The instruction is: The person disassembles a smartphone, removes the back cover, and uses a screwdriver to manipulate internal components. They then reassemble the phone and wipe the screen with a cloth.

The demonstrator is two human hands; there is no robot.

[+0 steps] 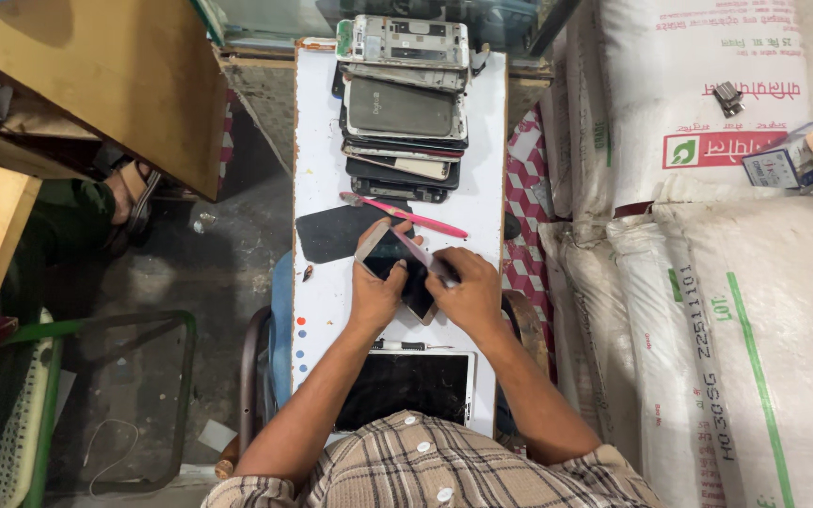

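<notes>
My left hand (375, 290) grips a dark phone (397, 263) by its left edge over a narrow white board (317, 188). My right hand (470, 292) holds the same phone from the right, with a thin light part (422, 254) lifted at an angle between the thumbs. A pink tool (406, 216) lies just beyond the hands, next to a flat black panel (331, 233). A white-framed tablet (406, 386) with a dark screen lies near my chest.
A pile of several stripped phones and back covers (404, 103) sits at the far end of the board. Large white sacks (745, 282) stand on the right. A wooden counter (105, 75) and a green-framed chair (44, 404) are on the left.
</notes>
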